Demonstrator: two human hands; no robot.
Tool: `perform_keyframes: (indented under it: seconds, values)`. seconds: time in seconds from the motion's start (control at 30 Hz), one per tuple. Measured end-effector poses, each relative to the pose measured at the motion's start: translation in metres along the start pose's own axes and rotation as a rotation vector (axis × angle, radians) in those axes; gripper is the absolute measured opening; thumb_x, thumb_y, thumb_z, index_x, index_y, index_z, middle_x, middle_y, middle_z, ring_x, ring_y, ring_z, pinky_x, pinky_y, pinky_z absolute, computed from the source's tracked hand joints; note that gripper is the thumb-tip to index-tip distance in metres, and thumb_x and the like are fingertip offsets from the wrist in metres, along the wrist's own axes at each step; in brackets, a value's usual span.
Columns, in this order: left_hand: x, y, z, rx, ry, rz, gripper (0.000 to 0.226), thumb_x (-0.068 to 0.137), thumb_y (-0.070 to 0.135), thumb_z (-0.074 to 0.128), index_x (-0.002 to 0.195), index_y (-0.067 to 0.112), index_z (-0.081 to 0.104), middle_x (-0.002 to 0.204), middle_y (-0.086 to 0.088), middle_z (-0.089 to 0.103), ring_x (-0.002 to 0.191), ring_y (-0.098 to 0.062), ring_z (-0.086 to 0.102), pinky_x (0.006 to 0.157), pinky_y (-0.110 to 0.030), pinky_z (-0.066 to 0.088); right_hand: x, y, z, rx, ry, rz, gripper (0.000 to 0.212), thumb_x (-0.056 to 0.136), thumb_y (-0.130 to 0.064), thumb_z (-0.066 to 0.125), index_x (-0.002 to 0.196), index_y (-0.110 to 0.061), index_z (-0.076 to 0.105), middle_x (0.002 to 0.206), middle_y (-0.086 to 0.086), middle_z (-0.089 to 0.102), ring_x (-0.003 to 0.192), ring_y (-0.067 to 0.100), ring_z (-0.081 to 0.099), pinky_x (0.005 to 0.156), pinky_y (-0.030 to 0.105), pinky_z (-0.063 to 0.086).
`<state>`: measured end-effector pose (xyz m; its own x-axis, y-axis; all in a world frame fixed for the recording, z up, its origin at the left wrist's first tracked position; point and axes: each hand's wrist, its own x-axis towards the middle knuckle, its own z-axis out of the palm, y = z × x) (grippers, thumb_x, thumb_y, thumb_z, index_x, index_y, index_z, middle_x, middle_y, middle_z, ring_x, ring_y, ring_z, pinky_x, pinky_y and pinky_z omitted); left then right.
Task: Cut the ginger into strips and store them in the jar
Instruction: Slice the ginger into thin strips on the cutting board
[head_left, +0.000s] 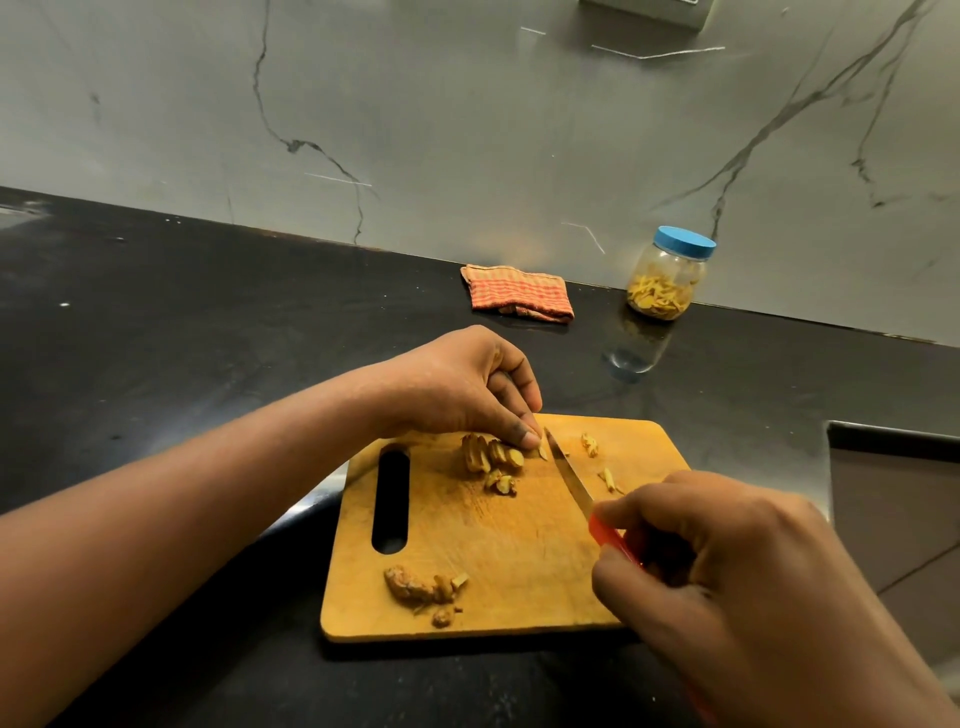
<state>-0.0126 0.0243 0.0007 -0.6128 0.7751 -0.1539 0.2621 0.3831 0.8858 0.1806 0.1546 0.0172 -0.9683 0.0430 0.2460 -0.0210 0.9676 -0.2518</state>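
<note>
Left hand (462, 387) comes in from the left over the far part of the board (519, 551), fingers curled, thumb and fingertips pinching down on the right end of a row of slices (491, 454) of ginger at the board's far middle. A few loose bits lie just near of that row. Right hand (727, 566) is at the near right, fingers wrapped round the red handle of the knife (571, 475). The blade runs from the handle toward far-left, with its tip on the board right beside the left thumb and a thin sliver of ginger. Whether the edge is cutting into that sliver, can't tell. Right of the blade, two small lots of strips (609, 479) lie on the board, apart from each other. An uncut chunk (415, 584) of ginger with small scraps sits at the board's near-left part, well apart from the slices. The board has a slot handle at its left end and lies on the black counter (156, 338). Jar (667, 275) stands upright at the far right against the wall (467, 130), blue lid (684, 241) on, partly filled with yellow ginger strips, well apart from the board. A folded checked cloth (519, 293) lies left of the jar, by the wall.
</note>
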Motion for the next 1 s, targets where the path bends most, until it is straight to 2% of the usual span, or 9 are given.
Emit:
perform_keyframes:
  seconds: [0.13,0.23,0.33,0.47,0.67,0.8,0.93,1.0]
  values:
    - [0.0005,-0.0013,0.0005,0.01,0.043,0.013,0.029,0.079,0.007,0.078,0.106,0.005,0.066,0.087,-0.011,0.077,0.084,-0.017,0.076,0.083,-0.025,0.058,0.0022,-0.0022,0.0015,0.023,-0.016,0.011,0.03,0.069,-0.051,0.056,0.081,-0.031,0.075,0.061,-0.014,0.06,0.061,0.0,0.057,0.049,0.013,0.045]
    - [0.0007,-0.0024,0.0006,0.027,0.08,0.023,0.031,0.077,0.008,0.08,0.104,0.005,0.066,0.085,-0.01,0.078,0.083,-0.017,0.076,0.087,-0.029,0.058,0.0032,-0.0023,0.0025,0.061,-0.031,-0.012,0.022,0.073,-0.042,0.066,0.09,-0.03,0.076,0.069,-0.013,0.062,0.066,0.003,0.058,0.055,0.011,0.042]
    - [0.0006,-0.003,0.0005,0.029,0.084,0.024,0.031,0.076,0.008,0.081,0.102,0.006,0.065,0.083,-0.01,0.077,0.083,-0.017,0.076,0.089,-0.032,0.058,0.0037,-0.0016,0.0059,0.11,-0.009,-0.018,0.024,0.077,-0.04,0.067,0.098,-0.031,0.074,0.074,-0.013,0.061,0.07,0.005,0.057,0.061,0.012,0.042]
    - [0.0017,-0.0033,0.0008,0.022,0.086,0.021,0.031,0.075,0.007,0.081,0.102,0.006,0.065,0.083,-0.01,0.077,0.082,-0.017,0.076,0.087,-0.03,0.058,0.0042,-0.0012,0.0058,0.129,-0.007,0.006,0.029,0.078,-0.044,0.061,0.102,-0.032,0.071,0.081,-0.013,0.061,0.076,0.003,0.056,0.07,0.017,0.048]
    - [0.002,-0.0026,0.0012,0.023,0.085,0.012,0.03,0.075,0.007,0.081,0.101,0.006,0.066,0.082,-0.009,0.077,0.081,-0.016,0.076,0.081,-0.025,0.058,0.0044,0.0018,0.0077,0.143,0.009,-0.017,0.029,0.078,-0.042,0.062,0.103,-0.031,0.072,0.081,-0.013,0.062,0.076,0.002,0.056,0.07,0.021,0.05]
    - [0.002,-0.0018,0.0018,0.023,0.085,0.007,0.029,0.075,0.007,0.081,0.1,0.005,0.066,0.081,-0.008,0.077,0.081,-0.016,0.076,0.079,-0.023,0.058,0.0055,0.0037,0.0077,0.132,0.017,-0.033,0.029,0.076,-0.045,0.061,0.096,-0.029,0.074,0.072,-0.013,0.061,0.068,0.003,0.056,0.062,0.019,0.046]
    - [0.0019,-0.0011,0.0017,0.02,0.082,0.001,0.029,0.075,0.006,0.08,0.101,0.005,0.066,0.081,-0.008,0.077,0.081,-0.016,0.076,0.078,-0.022,0.059,0.0055,0.0014,0.0061,0.156,0.022,-0.035,0.031,0.079,-0.044,0.059,0.104,-0.032,0.071,0.083,-0.013,0.063,0.078,0.002,0.056,0.072,0.019,0.049]
    - [0.0019,-0.0009,0.0018,0.017,0.083,0.0,0.029,0.075,0.006,0.08,0.101,0.005,0.066,0.081,-0.008,0.077,0.081,-0.016,0.076,0.078,-0.022,0.059,0.0058,0.0016,0.0063,0.149,0.022,-0.028,0.03,0.078,-0.043,0.06,0.104,-0.031,0.071,0.081,-0.013,0.062,0.076,0.002,0.055,0.07,0.017,0.048]
